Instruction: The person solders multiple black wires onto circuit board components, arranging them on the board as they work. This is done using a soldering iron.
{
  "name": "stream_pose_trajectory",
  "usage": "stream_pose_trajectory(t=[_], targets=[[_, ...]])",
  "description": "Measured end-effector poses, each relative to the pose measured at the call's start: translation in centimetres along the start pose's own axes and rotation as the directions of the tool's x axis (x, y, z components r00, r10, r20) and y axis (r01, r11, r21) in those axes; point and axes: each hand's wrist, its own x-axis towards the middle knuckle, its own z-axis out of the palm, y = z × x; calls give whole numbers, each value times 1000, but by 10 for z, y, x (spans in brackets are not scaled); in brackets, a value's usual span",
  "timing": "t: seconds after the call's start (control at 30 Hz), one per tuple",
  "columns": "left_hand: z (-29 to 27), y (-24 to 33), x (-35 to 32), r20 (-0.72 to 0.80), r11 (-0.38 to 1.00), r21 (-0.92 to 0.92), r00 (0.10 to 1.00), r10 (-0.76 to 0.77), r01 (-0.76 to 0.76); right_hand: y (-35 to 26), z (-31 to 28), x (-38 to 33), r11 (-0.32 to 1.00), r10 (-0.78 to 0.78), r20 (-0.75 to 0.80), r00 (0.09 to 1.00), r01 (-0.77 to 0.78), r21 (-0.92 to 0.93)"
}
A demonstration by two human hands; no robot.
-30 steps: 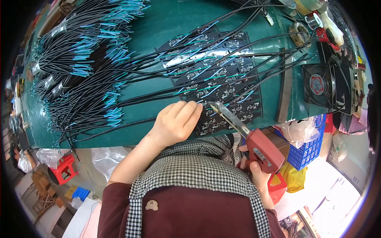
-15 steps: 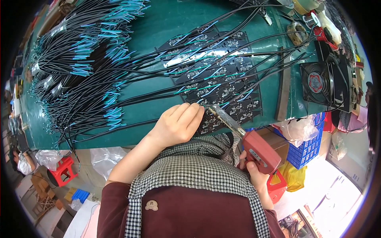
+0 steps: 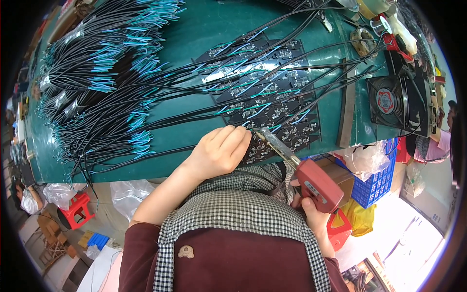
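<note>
The right hand is seen clenched around the handle of a red soldering gun, its grip closed on the tool low at the near right. The gun's metal tip is directed up and left, ending at the near edge of the black circuit boards. The left hand is curled loosely with fingers bent, resting on the near edge of the same boards just left of the tip; whether a wire is pinched in its grip cannot be told. The boards are laid in a cluster at the middle of the green worktop, with black wires with teal ends running across them. Larger bundles of black teal-tipped wires are spread over the left part of the worktop. A small black fan is noted at the far right, and a blue crate below the worktop's right edge
</note>
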Motion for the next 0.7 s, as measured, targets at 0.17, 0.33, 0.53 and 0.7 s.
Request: stream_pose_trajectory(t=[0.17,0.33,0.53,0.7], targets=[[-5,-1,-3,29,1000,-6,1000,-11,11,4,2,3,989,-69,-31,997,72,127],[-14,4,-4,114,997,24,991,-70,68,4,-1,-3,980,-94,-101,990,110,165],[-46,6,-40,-35,927,97,932,-362,364,6,-3,7,988,-112,-105,988,122,98],[-92,-6,-90,-154,747,231,781,-605,623,2,-4,12,981,-170,-83,982,177,78]])
